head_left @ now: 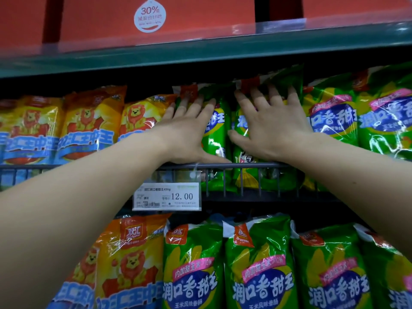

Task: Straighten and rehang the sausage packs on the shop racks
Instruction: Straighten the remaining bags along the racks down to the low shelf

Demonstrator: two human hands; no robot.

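Observation:
Two green sausage packs stand side by side in the middle rack behind a grey wire rail [245,165]. My left hand [189,130] lies flat with straight fingers on the left green pack [217,134], thumb along the rail. My right hand [269,123] presses with spread fingers on the right green pack [242,150], whose top leans back under the shelf above. Neither hand curls round a pack.
Yellow lion packs [89,126] fill the rack to the left, more green packs [334,117] to the right. A price tag [167,196] reading 12.00 hangs from the rail. Orange and green packs [258,264] line the lower rack. A green shelf edge [200,52] with red boxes runs overhead.

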